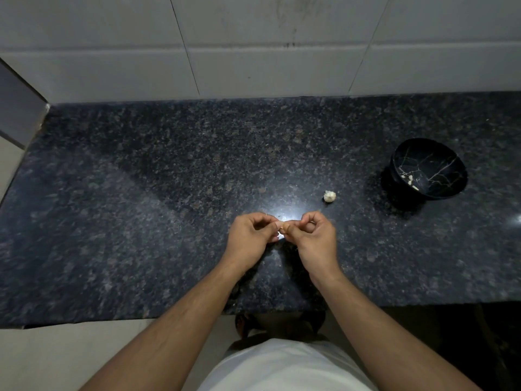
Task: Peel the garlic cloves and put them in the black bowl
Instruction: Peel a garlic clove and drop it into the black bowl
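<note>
My left hand (251,234) and my right hand (314,235) meet fingertip to fingertip above the dark granite counter (141,207), both pinching one small garlic clove (282,227) that is mostly hidden by the fingers. A white garlic piece (329,196) lies on the counter beyond and to the right of my hands. The black bowl (431,165) with pale marble veins stands at the right, tilted towards me, with a few pale peeled cloves (410,180) inside.
A grey tiled wall (253,52) rises behind the counter. The counter's front edge (141,320) runs below my forearms. A bright light reflection lies on the granite under my hands.
</note>
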